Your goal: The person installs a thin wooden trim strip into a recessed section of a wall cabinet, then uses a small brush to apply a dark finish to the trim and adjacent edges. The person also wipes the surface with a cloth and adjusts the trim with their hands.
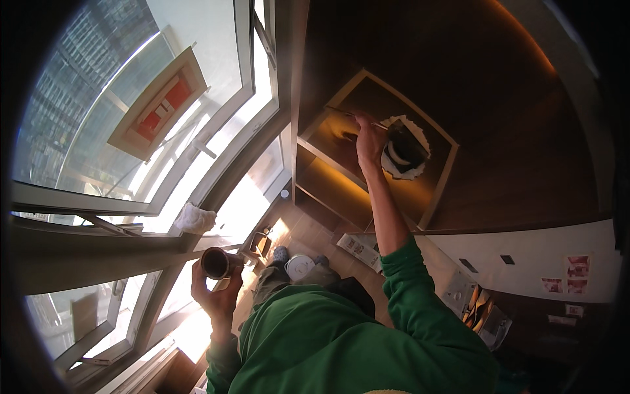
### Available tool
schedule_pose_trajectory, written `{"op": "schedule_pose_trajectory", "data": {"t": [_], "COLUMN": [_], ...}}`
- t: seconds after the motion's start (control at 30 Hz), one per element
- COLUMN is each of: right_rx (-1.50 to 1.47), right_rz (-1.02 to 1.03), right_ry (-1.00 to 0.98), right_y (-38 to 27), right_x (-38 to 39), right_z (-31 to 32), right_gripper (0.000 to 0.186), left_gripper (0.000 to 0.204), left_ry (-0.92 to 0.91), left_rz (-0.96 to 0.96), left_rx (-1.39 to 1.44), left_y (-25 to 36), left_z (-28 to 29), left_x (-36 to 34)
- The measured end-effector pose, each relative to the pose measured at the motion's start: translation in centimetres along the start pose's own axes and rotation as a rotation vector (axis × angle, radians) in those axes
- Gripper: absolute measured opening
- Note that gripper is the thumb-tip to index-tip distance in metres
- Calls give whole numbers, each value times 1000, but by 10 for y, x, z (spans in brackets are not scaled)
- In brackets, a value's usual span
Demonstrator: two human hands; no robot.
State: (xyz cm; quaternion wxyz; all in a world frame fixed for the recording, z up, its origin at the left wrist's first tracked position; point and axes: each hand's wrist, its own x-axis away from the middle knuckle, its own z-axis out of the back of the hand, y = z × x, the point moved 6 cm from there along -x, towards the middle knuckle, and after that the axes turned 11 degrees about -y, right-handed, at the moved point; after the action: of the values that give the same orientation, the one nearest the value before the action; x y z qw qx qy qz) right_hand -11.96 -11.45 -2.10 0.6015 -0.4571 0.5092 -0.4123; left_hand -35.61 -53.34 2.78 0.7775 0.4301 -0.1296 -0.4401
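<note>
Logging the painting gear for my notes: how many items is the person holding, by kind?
Thin brush, in the right hand, near the rough hole in the dark panel: 1
Dark round can, in the left hand: 1
Total: 2

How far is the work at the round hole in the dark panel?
Done: the round hole is cut through the dark panel; its edge looks rough and white. In hand: the right hand holds a thin stick-like tool at the hole's edge, and the left hand holds a small dark can. Left: the white edge is still bare; how much is coated, I cannot tell.
</note>
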Motion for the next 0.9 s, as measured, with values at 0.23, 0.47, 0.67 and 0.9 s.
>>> {"op": "schedule_pose_trajectory", "data": {"t": [0.23, 0.47, 0.67, 0.9], "right_rx": [-373, -189, 208, 642], "right_rz": [-206, -20, 205, 533], "right_ry": [-155, -560, -512, -387], "right_y": [-89, -216, -261, -249], "right_x": [94, 144, 172, 174], "right_z": [24, 24, 6, -32], "right_gripper": [30, 25, 12, 14], "left_gripper": [59, 69, 70, 70], "left_ry": [-29, -135, -181, -205], "left_rz": [-288, -536, -668, -753], "left_rx": [75, 118, 92, 159], "left_y": [35, 88, 119, 133], "left_z": [-32, -72, -79, -87], "left_x": [-37, -89, -107, -114]}}
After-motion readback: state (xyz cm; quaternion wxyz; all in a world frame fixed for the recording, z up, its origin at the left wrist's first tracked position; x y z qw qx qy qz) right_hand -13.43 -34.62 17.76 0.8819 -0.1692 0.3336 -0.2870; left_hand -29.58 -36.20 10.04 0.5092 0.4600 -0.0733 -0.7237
